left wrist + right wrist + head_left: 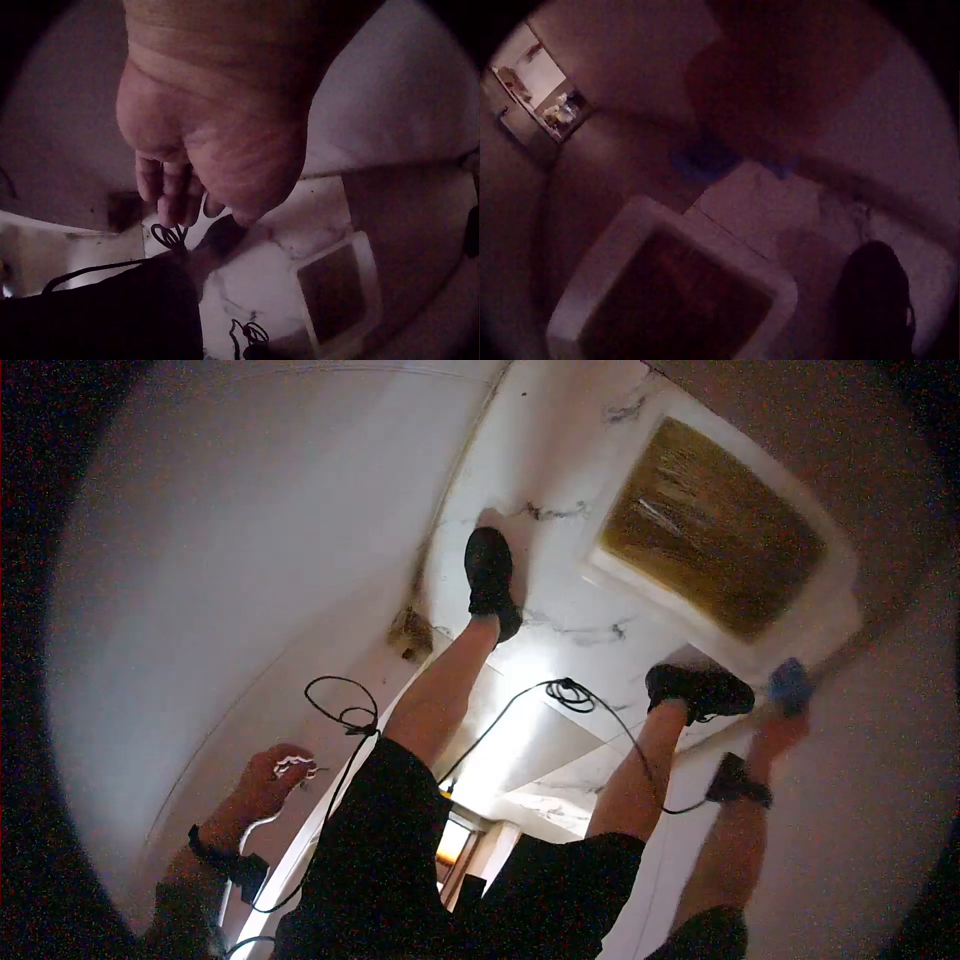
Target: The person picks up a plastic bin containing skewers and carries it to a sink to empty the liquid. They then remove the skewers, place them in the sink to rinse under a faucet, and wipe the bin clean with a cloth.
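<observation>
Through the head view, I register my right hand (778,735) gripping a blue object (790,686), positioned near one corner of a white-framed brown panel (715,530). My left hand (268,780) is well apart, near a looped black cable (345,710), fingers loosely curled; I cannot tell whether it grasps anything.

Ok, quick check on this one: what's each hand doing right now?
Left hand: open, fingers loosely curled, nothing visible in it.
Right hand: closed on a blue item.
</observation>
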### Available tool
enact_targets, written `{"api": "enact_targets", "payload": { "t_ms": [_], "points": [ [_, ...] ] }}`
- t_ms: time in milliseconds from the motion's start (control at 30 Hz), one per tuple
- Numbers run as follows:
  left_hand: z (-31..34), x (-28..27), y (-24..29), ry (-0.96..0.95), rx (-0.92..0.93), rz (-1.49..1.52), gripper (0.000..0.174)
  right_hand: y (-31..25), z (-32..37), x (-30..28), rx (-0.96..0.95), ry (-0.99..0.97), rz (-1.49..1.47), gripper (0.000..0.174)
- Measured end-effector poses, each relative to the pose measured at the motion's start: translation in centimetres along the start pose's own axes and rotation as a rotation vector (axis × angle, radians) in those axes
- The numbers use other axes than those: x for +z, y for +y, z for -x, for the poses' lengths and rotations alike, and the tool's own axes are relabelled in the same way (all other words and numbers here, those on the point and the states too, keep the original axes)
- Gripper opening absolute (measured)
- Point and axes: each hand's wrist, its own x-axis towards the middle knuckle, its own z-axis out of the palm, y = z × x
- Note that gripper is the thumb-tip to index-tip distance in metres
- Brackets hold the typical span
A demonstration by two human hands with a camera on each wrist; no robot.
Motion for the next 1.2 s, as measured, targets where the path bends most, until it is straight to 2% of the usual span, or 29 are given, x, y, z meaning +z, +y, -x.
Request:
{"api": "enact_targets", "payload": {
  "t_ms": [67,133,167,233,333,400,433,467,533,600,633,667,733,767,867,933,967,1000,1033,1100,1133,1167,1200],
  "points": [
    [-0.2,0.0,-0.2,0.019,0.022,-0.042,0.022,0.0,3.0,6.2,-0.183,0.105,-0.021,0.038],
    [0.0,0.0,0.0,0.024,0.004,-0.015,0.023,-0.7,5.5,9.8,-0.232,0.162,-0.075,0.039],
    [0.0,-0.1,0.0,0.020,0.004,-0.019,0.023,-1.7,6.7,11.3,-0.128,0.244,-0.326,0.039],
    [-0.3,-0.1,0.3,0.011,0.020,-0.018,0.025,-0.7,7.0,12.2,-0.020,0.335,-0.572,0.039],
    [-0.1,0.1,1.7,0.021,-0.004,-0.014,0.026,-0.4,6.3,12.4,0.052,0.359,-0.468,0.043],
    [0.1,0.2,1.4,0.023,-0.017,-0.007,0.025,-0.5,5.8,10.9,0.279,0.263,-0.516,0.047],
    [-0.1,0.1,1.3,0.030,-0.023,0.003,0.025,1.9,5.3,10.2,0.279,0.267,-0.513,0.047],
    [-0.3,-0.6,0.9,0.030,-0.027,0.007,0.025,5.6,4.7,9.8,0.000,0.177,0.031,0.038],
    [-0.1,-0.6,0.8,0.053,-0.023,0.077,0.026,5.5,4.5,7.5,-0.279,0.070,0.582,0.030],
    [-0.1,-0.6,2.3,0.049,-0.048,0.027,0.025,-3.3,4.7,4.1,-0.455,0.100,0.674,0.025],
    [-0.1,-0.5,2.8,0.041,-0.085,-0.026,0.025,-2.8,4.2,3.9,-0.457,0.105,0.674,0.025],
    [-0.1,-0.4,2.6,0.037,-0.087,-0.025,0.025,-1.2,3.6,3.3,-0.304,0.088,0.688,0.028],
    [-0.1,-0.2,2.2,0.038,-0.073,0.054,0.023,4.0,1.4,4.1,-0.147,0.068,0.703,0.031],
    [-0.1,-0.2,2.8,0.038,-0.072,0.050,0.023,4.6,1.3,5.1,-0.112,0.110,0.497,0.031],
    [-0.1,0.1,3.9,-0.008,-0.030,-0.073,0.021,1.6,2.9,9.3,-0.034,0.258,-0.408,0.033],
    [0.0,0.3,2.9,0.020,-0.070,0.037,0.022,2.6,2.4,11.1,0.028,0.331,-0.756,0.035],
    [0.1,0.2,2.8,0.023,-0.069,0.033,0.022,3.3,2.0,11.6,0.038,0.346,-0.835,0.036],
    [0.1,0.1,2.6,0.032,-0.072,0.024,0.022,6.5,1.2,12.3,-0.071,0.407,-0.734,0.029],
    [0.1,0.0,2.5,0.041,-0.077,0.016,0.023,3.5,2.1,11.0,-0.071,0.411,-0.734,0.029],
    [0.2,-0.1,2.9,0.052,-0.080,0.024,0.023,-2.2,3.5,8.6,0.026,0.029,-0.302,0.047],
    [0.2,0.0,3.1,0.064,-0.088,0.036,0.023,0.0,2.3,9.0,0.019,0.030,-0.310,0.047],
    [0.3,0.0,3.3,0.072,-0.086,0.035,0.023,3.7,1.0,9.5,-0.057,0.039,-0.158,0.045],
    [0.4,-0.1,3.7,0.073,-0.068,0.022,0.023,5.2,0.1,9.6,-0.091,0.041,-0.085,0.044]
  ]
}}
